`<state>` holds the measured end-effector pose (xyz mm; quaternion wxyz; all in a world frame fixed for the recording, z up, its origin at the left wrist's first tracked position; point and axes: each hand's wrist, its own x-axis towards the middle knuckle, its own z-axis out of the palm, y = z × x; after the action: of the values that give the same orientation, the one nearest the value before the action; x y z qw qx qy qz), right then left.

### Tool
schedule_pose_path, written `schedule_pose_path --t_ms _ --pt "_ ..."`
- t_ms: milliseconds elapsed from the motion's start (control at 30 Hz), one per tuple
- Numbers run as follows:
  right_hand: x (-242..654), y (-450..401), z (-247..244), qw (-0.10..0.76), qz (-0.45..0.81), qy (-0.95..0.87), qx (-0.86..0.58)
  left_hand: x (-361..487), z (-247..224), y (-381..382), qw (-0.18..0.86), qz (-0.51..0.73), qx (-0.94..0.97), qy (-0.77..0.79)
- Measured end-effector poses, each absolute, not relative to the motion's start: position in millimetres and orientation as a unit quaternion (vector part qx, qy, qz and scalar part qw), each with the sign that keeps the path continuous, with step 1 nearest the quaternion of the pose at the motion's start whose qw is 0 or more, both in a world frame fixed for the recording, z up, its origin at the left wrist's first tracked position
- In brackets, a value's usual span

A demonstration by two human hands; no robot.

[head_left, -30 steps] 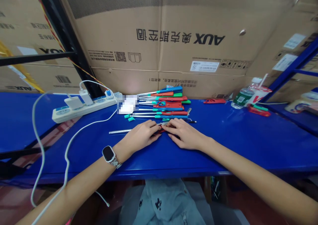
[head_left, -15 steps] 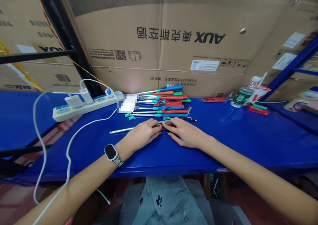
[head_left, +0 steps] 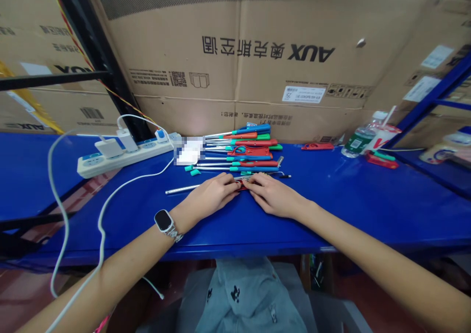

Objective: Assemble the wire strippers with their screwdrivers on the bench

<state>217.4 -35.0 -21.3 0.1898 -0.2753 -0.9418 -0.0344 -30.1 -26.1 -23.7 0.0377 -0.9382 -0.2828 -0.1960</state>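
Observation:
My left hand [head_left: 213,192], wrist banded with a watch, is closed around a stick lighter whose silver tube [head_left: 182,189] sticks out to the left. Fingers of my right hand [head_left: 276,195] are closed on the lighter's red handle [head_left: 242,185], meeting the left fingertips there. Most of that handle is hidden by both hands. Just beyond lies a row of stick lighters [head_left: 253,143] with red, blue and green handles and metal tubes. A small black-tipped piece with a wire [head_left: 285,176] rests beyond my right hand, and turquoise bits [head_left: 195,172] lie left of it.
A white power strip [head_left: 127,156] with plugs stands at the left, its white cable [head_left: 101,225] crossing over my left forearm. To the right are a red handle piece [head_left: 317,146], a water bottle [head_left: 356,141] and a cup [head_left: 382,139]. Large cardboard boxes [head_left: 165,34] rise behind the blue table [head_left: 331,186].
The lighter's tube has shifted slightly to the right with my left hand. My right fingers have moved a little on the handle. The surrounding items stay as they were.

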Motion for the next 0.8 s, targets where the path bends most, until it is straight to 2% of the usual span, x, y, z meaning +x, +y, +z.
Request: schedule_pose_path --t_ms 200,400,533,700,800 --pt "220.9 -35.3 -23.7 0.231 0.002 -0.934 -0.273 -32.0 -27.4 -18.6 -0.025 -0.258 -0.930 -0.259" --pt "219.0 -38.2 -21.0 0.228 0.014 -0.933 -0.277 -33.2 -23.4 -17.5 -0.064 -0.246 -0.932 -0.259" --pt "217.9 -39.5 -19.4 0.222 0.019 -0.932 -0.286 -30.4 -19.4 -24.9 -0.031 -0.217 -0.943 -0.252" --pt "217.7 -39.5 -20.8 0.226 0.026 -0.929 -0.292 -22.9 -20.9 -31.9 0.066 -0.198 -0.942 -0.263" --pt "217.3 -40.5 -21.3 0.238 0.030 -0.926 -0.293 -19.4 -22.8 -32.3 0.080 -0.193 -0.940 -0.269"
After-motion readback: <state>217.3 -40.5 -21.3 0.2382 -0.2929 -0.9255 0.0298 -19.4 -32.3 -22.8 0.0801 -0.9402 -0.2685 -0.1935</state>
